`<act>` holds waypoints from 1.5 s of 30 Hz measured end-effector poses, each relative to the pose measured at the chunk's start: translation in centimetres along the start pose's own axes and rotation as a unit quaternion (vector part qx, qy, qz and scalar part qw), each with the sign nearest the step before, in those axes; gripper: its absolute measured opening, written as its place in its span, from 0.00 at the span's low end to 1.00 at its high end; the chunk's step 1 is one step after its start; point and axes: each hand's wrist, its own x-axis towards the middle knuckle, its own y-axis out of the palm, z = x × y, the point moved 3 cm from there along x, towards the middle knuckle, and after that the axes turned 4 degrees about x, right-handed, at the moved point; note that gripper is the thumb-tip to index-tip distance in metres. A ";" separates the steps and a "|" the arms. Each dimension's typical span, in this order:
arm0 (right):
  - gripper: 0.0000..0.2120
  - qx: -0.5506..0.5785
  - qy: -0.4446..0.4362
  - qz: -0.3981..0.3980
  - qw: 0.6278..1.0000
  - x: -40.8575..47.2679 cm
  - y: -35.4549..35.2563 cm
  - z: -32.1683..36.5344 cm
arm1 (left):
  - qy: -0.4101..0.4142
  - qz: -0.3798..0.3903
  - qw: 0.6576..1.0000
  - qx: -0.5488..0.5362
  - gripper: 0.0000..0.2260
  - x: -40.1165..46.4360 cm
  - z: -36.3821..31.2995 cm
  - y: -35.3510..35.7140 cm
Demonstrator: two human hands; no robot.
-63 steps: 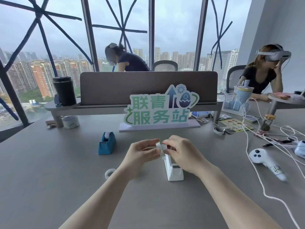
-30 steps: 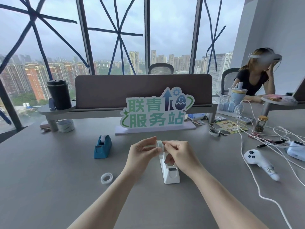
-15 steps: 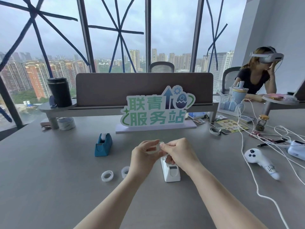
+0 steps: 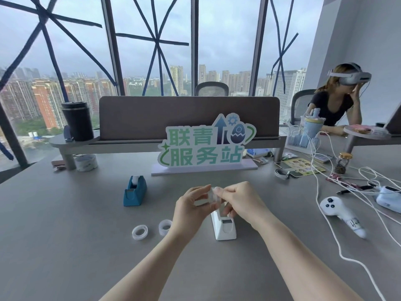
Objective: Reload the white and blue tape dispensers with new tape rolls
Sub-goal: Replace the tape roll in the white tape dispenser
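I see both forearms reaching in from the table's (image 4: 65,246) near edge. My left hand (image 4: 191,210) and right hand (image 4: 240,203) meet fingertip to fingertip, pinching 1 tape roll (image 4: 213,195) above the white dispenser (image 4: 224,227) mid-table. The blue dispenser (image 4: 134,192) sits further left; 2 rolls (image 4: 140,232) lie nearer me.

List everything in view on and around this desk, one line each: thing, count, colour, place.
white tape dispenser: 1, white, desk centre, under the hands
blue tape dispenser: 1, blue, left of centre
loose tape rolls: 2, clear-white, desk, left of white dispenser
held tape roll: 1, clear, between both hands
wide tape roll: 1, whitish, under shelf, left
tumbler: 1, black, on shelf
sign: 1, green-white, desk middle
controller: 1, white, right
cables: several, white, right
seated person: 1, far right
left hand: grip shut on roll
right hand: grip shut on roll
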 end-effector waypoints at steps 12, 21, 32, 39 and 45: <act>0.18 -0.032 0.007 -0.013 0.999 0.0 0.4 -0.5 | -0.002 -0.001 1.000 -0.005 0.22 0.0 0.5 0.5; 0.13 0.027 -0.008 0.037 0.999 0.5 -0.8 -0.6 | -0.063 0.063 0.984 -0.156 0.20 0.1 0.5 0.1; 0.10 0.058 -0.008 0.079 0.995 1.0 -1.1 -2.0 | -0.059 0.094 0.982 -0.152 0.15 0.0 0.9 0.8; 0.09 0.089 -0.010 0.033 0.995 2.2 -1.1 -3.6 | -0.147 0.057 0.988 -0.003 0.19 -0.8 1.7 1.1; 0.09 0.072 -0.031 0.052 0.996 2.9 -0.8 -4.0 | -0.218 0.073 0.972 -0.049 0.13 -0.4 1.2 2.5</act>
